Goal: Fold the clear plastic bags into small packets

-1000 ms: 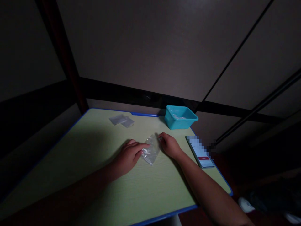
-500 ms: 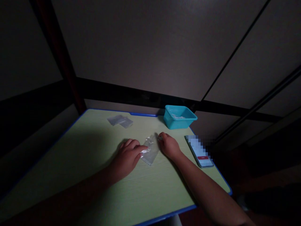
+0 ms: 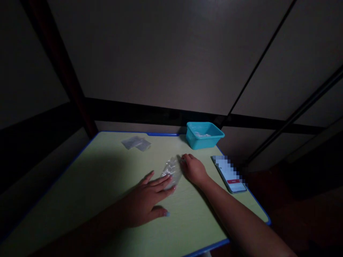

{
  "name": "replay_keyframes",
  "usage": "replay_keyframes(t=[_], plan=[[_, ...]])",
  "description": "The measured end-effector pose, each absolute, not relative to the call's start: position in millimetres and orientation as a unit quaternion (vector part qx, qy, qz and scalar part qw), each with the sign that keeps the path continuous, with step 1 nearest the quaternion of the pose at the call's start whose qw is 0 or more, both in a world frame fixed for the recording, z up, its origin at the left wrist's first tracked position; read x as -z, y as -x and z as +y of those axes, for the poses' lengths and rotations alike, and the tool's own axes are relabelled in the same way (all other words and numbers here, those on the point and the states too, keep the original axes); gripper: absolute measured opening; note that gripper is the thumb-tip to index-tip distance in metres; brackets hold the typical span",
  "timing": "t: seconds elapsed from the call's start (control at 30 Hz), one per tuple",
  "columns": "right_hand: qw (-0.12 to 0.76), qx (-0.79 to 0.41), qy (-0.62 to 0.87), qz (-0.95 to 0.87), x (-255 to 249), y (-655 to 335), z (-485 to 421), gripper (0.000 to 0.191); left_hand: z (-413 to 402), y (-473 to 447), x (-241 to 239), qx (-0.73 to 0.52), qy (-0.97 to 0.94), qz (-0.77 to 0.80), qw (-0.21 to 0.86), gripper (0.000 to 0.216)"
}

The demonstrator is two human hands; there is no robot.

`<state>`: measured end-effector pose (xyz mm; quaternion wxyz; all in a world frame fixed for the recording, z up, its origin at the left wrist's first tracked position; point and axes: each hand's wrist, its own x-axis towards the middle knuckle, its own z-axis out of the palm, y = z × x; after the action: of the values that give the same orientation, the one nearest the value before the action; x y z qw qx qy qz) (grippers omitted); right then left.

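Observation:
A small clear plastic bag (image 3: 172, 169) lies on the pale green table (image 3: 107, 171) with a blue edge. My left hand (image 3: 148, 199) lies flat with fingers stretched out, and its fingertips rest on the bag's near end. My right hand (image 3: 193, 169) is curled, its fingers pinching the bag's far right edge. What is inside the bag is too dim to make out.
A teal plastic tub (image 3: 203, 134) stands at the table's far right corner. A phone (image 3: 229, 174) with a lit screen lies by the right edge. Two clear flat bags (image 3: 136, 143) lie at the far left. A dark wall stands behind.
My left hand has uncurled and slid back toward me, now flat with fingertips on the bag. The right hand has stayed at the bag's edge. The view tilted slightly.

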<state>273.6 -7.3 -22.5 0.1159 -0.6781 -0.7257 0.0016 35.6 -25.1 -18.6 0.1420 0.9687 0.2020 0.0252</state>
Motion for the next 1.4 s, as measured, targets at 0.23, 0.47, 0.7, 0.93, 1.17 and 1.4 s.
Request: replay_keyframes(t=[0.23, 0.47, 0.7, 0.93, 1.17, 1.4], plan=[[0.194, -0.058, 0.485, -0.85, 3.3, -271.3, -30.4, 0.041, -25.2, -33.9, 21.0, -0.025, -0.966, 0.216, 0.137, 0.061], [0.101, -0.168, 0.373, -0.907, 11.8, -263.6, -36.9, 0.058, -25.4, -29.6, 24.7, -0.036, -0.968, 0.217, 0.123, 0.062], [0.072, -0.158, 0.423, -0.89, 13.7, -266.5, -24.8, 0.056, -26.8, -29.5, 29.3, -0.044, -0.964, 0.223, 0.136, 0.065], [0.035, -0.118, 0.474, -0.872, 14.4, -270.1, -12.1, 0.053, -28.2, -31.3, 23.7, -0.008, -0.962, 0.237, 0.135, 0.067], [0.023, -0.105, 0.541, -0.834, 14.7, -272.7, -7.9, 0.053, -28.9, -31.5, 22.6, -0.011, -0.962, 0.238, 0.133, 0.066], [0.059, -0.069, 0.559, -0.824, 12.6, -273.1, -15.8, 0.056, -23.5, -30.5, 22.9, -0.075, -0.962, 0.249, 0.079, 0.065]])
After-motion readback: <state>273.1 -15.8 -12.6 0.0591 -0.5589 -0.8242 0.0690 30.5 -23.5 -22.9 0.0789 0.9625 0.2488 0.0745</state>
